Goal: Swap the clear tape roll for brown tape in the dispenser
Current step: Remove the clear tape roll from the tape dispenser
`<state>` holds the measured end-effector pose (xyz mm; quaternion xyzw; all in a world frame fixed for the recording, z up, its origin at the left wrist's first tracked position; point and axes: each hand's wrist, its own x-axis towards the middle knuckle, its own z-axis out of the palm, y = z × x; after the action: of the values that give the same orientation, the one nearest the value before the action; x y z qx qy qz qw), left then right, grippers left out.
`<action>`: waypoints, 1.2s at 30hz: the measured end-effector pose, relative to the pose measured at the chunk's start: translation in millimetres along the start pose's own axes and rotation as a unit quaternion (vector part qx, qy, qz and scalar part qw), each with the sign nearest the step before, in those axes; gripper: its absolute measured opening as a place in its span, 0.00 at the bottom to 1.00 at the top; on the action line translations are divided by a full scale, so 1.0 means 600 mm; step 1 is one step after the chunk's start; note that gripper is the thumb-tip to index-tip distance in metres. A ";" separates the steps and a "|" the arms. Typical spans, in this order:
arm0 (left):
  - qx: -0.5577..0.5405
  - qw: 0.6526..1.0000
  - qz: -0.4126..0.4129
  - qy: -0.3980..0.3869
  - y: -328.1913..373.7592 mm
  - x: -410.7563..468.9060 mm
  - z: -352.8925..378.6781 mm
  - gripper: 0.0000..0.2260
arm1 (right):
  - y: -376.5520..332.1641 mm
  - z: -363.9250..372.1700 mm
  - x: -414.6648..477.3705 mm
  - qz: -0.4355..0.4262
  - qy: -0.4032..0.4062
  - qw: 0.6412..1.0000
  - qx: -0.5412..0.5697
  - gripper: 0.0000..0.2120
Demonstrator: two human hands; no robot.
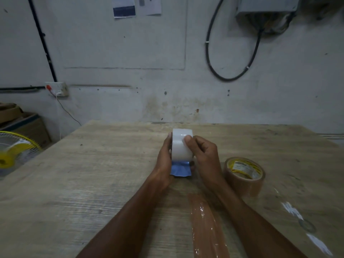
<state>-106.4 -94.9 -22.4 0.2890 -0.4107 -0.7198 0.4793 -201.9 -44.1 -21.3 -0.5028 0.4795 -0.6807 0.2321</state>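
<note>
The clear tape roll [181,146] looks whitish and stands on edge in the blue dispenser [180,170], just above the middle of the wooden table [93,174]. My left hand [163,161] grips the roll and dispenser from the left side. My right hand [202,155] holds the right side, with its thumb pressed on top of the roll. Most of the dispenser is hidden by my hands. The brown tape roll [244,175] with a yellow label inside its core lies on the table to the right of my right hand.
A strip of brown tape [206,226] is stuck on the table between my forearms. White scraps [292,211] lie near the right front. A yellow fan [13,151] and cardboard boxes [22,120] stand off the table's left side. The wall is just behind.
</note>
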 end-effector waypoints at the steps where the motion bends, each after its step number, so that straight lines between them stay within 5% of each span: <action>1: -0.006 1.000 -0.002 0.000 0.000 0.000 -0.002 0.18 | 0.002 -0.002 -0.002 -0.012 -0.006 1.000 -0.014 0.17; 7: -0.013 1.000 -0.015 0.012 0.004 -0.001 -0.005 0.19 | 0.011 -0.011 -0.005 -0.025 -0.074 0.996 -0.034 0.33; 13: -0.013 1.000 -0.010 0.010 0.001 0.002 -0.005 0.20 | 0.013 -0.012 -0.005 -0.031 -0.102 0.993 -0.045 0.36; 36: -0.084 0.995 -0.053 -0.023 0.004 0.010 -0.016 0.21 | 0.018 -0.022 0.010 -0.022 0.008 1.000 0.016 0.28</action>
<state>-99.8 -103.8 -24.8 0.2522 -0.3440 -0.7825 0.4536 -218.2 -47.9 -28.5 -0.5042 0.4596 -0.6968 0.2214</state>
